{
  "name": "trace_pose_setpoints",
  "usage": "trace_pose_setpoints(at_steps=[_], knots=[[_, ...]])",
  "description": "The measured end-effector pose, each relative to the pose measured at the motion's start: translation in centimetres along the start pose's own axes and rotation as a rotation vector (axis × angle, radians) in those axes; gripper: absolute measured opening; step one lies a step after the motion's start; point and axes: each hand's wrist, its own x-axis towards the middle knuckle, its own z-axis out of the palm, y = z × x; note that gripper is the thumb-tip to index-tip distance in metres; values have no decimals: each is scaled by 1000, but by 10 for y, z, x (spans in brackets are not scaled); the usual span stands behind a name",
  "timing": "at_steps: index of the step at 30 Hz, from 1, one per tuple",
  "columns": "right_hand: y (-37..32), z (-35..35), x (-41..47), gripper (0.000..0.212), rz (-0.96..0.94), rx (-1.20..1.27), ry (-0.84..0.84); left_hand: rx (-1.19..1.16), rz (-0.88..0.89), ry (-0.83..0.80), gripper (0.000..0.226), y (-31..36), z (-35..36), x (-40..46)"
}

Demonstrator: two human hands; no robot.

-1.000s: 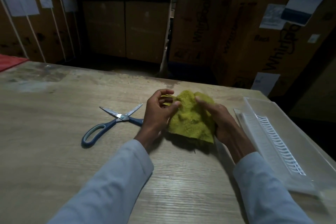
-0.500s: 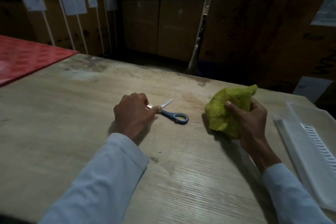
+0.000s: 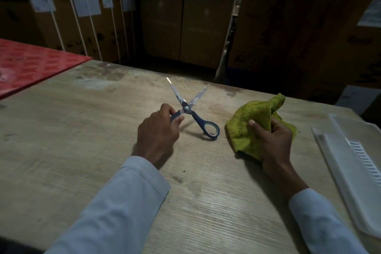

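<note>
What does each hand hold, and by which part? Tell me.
The left hand grips the scissors by one blue handle, blades open; the right hand grips the green cloth at its bunched middle.

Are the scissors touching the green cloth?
Apart. The head view shows bare table between the scissors and the cloth, which the right hand grips.

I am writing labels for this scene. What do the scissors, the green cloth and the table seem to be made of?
Scissors: shiny blades that glint, likely polished steel; smooth dark blue handles, likely plastic.
Green cloth: fuzzy, nubby textile, perhaps terry or microfibre; it crumples in the right hand.
Table: matte pale wood grain, stained; solid wood or laminate, unclear.
</note>
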Motion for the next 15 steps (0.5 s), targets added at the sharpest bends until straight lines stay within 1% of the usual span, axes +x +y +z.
trace_pose_setpoints(at_steps=[3, 5, 7, 9, 13, 15], knots=[[-5, -2, 1, 20, 86, 93, 45, -225, 61, -26, 25, 1, 2, 2], [-9, -4, 2, 18, 148, 155, 70, -297, 97, -28, 26, 2, 5, 2], [-13, -6, 3, 19, 185, 199, 86, -330, 127, -12, 32, 4, 5, 0], [-16, -7, 4, 20, 209, 227, 90, -293, 176, 9, 43, 6, 6, -2], [-20, -2, -1, 21, 240, 226, 44, -86, 249, 64, 63, 10, 6, -4], [-22, 0, -2, 22, 258, 224, 25, -47, 266, 106, 66, 15, 4, -6]])
